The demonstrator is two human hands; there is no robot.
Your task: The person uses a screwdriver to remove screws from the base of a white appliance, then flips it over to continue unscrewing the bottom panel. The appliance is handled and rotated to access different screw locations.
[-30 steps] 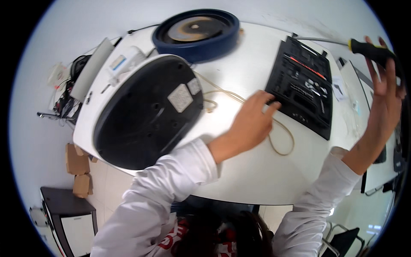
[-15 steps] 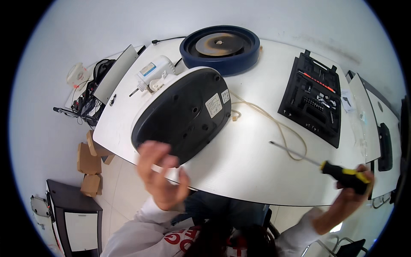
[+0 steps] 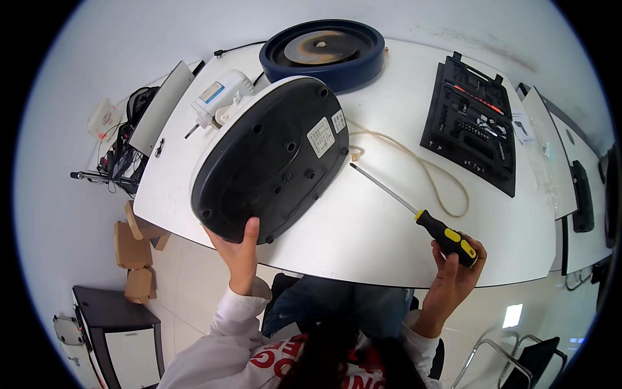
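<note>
An appliance that looks like a desk fan, without visible blades, lies tipped over so that the black underside of its base (image 3: 253, 162) faces me. Behind the base is its white motor housing (image 3: 223, 91), with a thin shaft sticking out. My left hand (image 3: 236, 253) grips the base's lower edge, thumb on the black underside and fingers hidden behind. In my right hand (image 3: 453, 272) is a screwdriver (image 3: 447, 236) with a black and yellow handle. Its shaft points up and left, and the tip is apart from the base, just off its right side.
A beige cord (image 3: 447, 172) loops across the white table (image 3: 363, 240). Behind the base stands a round dark blue tub-like thing (image 3: 350, 71) with a metal disc. At the right lies an open black tool case (image 3: 447, 139). Cardboard boxes (image 3: 133, 246) sit on the floor left.
My left hand has moved from in front of the base to grasp its lower edge. My right hand has brought the screwdriver left and up, closer to the base.
</note>
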